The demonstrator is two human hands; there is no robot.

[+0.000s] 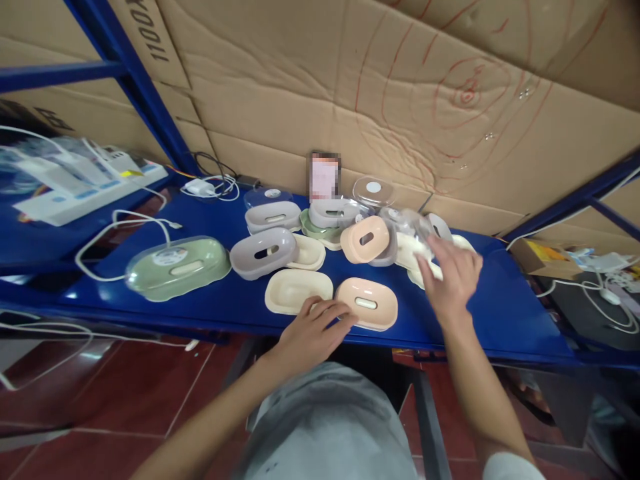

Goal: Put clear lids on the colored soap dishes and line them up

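My right hand [455,280] pinches a clear plastic lid [413,223], blurred, over cream dishes on the right of the blue table. My left hand [317,330] rests at the near edge, fingers loosely spread. Its fingertips reach the near rim of a peach oval soap dish [377,293] with a slot in its base. Just behind that hand lies a shallow cream oval tray [287,288]. Farther back are a second peach dish [354,241], tilted, and a grey slotted dish [250,257] overlapping a cream one [313,253].
A green dish under a clear lid [177,270] stands at the left beside a white cable [100,230]. Behind are more grey dishes [273,217], a phone [324,177] and a cardboard wall [280,87]. A power strip [95,197] lies far left.
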